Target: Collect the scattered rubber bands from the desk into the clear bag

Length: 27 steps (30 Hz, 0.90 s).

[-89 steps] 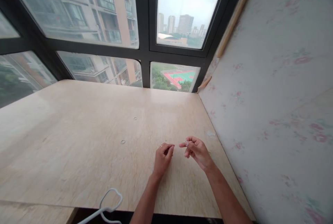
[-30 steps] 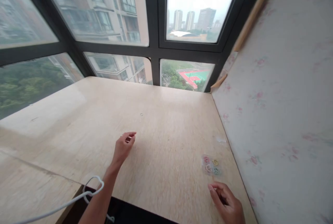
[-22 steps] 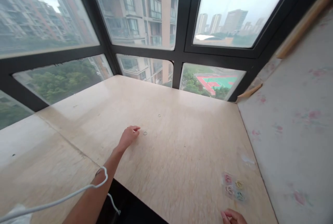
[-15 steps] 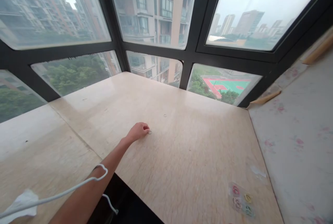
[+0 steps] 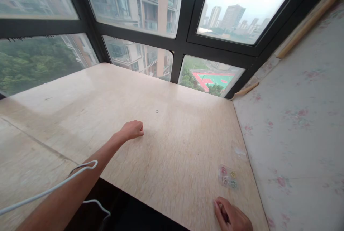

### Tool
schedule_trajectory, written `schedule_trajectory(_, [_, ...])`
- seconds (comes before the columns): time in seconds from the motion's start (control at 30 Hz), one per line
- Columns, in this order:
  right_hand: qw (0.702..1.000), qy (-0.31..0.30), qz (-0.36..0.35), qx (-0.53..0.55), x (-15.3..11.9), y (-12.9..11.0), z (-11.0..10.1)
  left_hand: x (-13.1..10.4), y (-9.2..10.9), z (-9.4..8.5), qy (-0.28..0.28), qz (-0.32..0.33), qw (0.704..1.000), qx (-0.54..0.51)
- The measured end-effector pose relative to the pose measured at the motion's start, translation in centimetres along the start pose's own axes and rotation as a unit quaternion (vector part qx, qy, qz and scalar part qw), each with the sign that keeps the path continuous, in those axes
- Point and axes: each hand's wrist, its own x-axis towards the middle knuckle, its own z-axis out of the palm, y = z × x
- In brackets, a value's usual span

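Note:
My left hand (image 5: 132,129) rests low over the pale marble-patterned counter (image 5: 172,163), its fingers curled into a fist. Whatever those fingers hold, if anything, is hidden. Beyond it to the right lies a small thin ring (image 5: 157,111), apart from the hand. At the lower right edge my right hand (image 5: 233,215) is closed, thumb and fingers bent together; its contents cannot be made out. Just above that hand is a clear compartment box (image 5: 228,176) with pink, yellow, whitish and green ring-shaped bands.
A white cable (image 5: 51,191) loops across my left forearm. Clear crumpled plastic (image 5: 240,151) lies by the flowered wall (image 5: 290,134). Dark window frames (image 5: 139,37) border the counter's back. In front of the counter's edge is a dark space (image 5: 129,209).
My left hand has closed further, and the ring that was at its fingertips no longer shows. My right hand has come into view at lower right. The camera view has shifted right.

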Motion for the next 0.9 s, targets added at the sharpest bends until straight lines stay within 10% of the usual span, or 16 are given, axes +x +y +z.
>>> schedule_trajectory(0.33, [0.999,-0.002,0.029,-0.020,0.6,-1.1,-0.6,-3.1,2.5,1.4,-0.033,-0.009,0.919,-0.393])
schedule_trajectory(0.9, [0.998,-0.017,0.046,-0.048,1.0,-1.6,-0.5,-7.1,9.7,1.4,-0.036,0.114,0.738,-0.664])
